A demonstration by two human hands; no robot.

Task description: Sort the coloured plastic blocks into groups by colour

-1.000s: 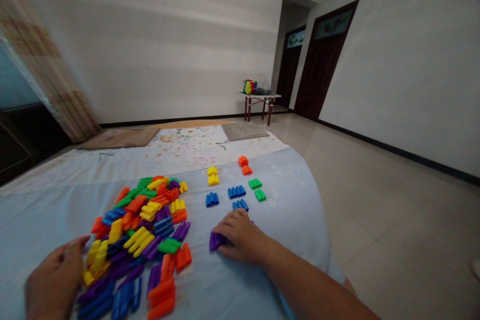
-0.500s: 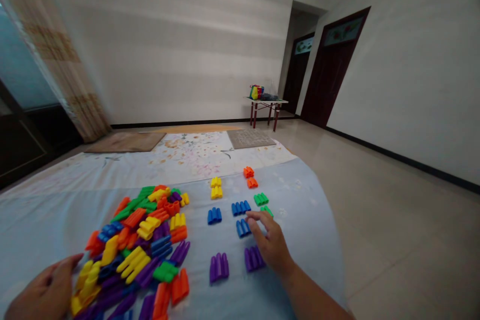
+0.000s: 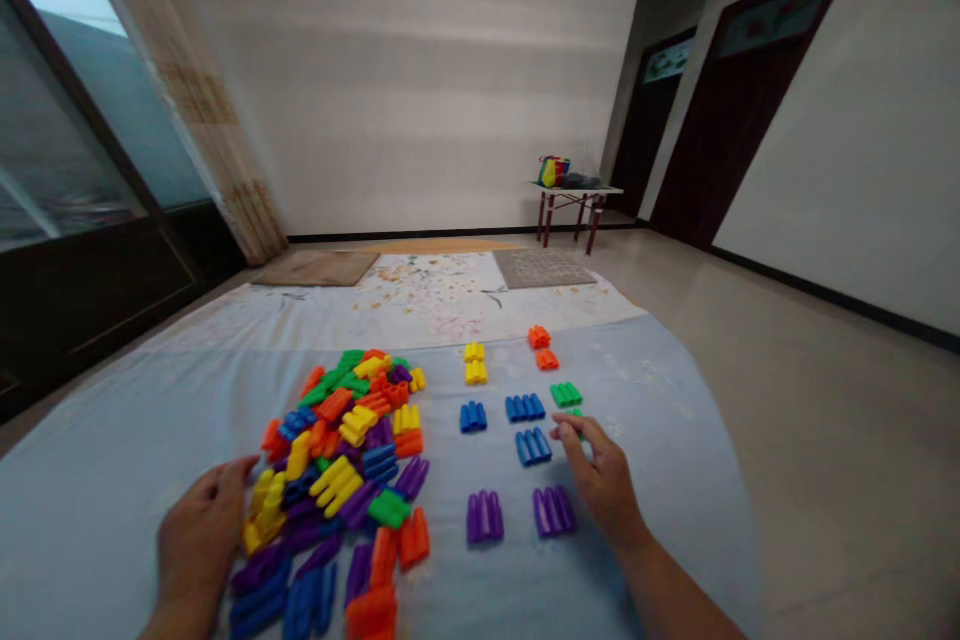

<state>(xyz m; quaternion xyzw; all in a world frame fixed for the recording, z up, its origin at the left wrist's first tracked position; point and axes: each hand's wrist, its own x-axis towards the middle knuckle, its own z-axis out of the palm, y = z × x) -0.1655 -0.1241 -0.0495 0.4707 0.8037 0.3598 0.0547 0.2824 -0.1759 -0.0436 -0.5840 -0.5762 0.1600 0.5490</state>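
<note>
My left hand [image 3: 206, 535] rests at the left edge of a pile of colourful plastic toy blocks [image 3: 337, 485], beside a yellow block [image 3: 264, 510]. It looks open and holds nothing that I can see. My right hand [image 3: 600, 475] hovers over the cloth, thumb and index finger slightly apart with nothing visible between them. Its fingertips partly cover a green block [image 3: 574, 413]. Left of them lies a blue block [image 3: 532, 446], with another blue block [image 3: 525, 408] behind it. Two purple blocks [image 3: 485, 518] stand nearer to me.
Yellow blocks [image 3: 475, 363], orange blocks [image 3: 541, 347], a green block [image 3: 566, 394] and a single blue block [image 3: 472, 417] lie in small colour groups. A light blue cloth [image 3: 675, 480] covers the surface. Farther off are a brown mat [image 3: 319, 268], a grey mat [image 3: 541, 269] and a small table [image 3: 574, 189].
The camera has turned left, so everything appears shifted right. My right hand has moved slightly right, away from the nearer blue block. My left hand stays by the pile.
</note>
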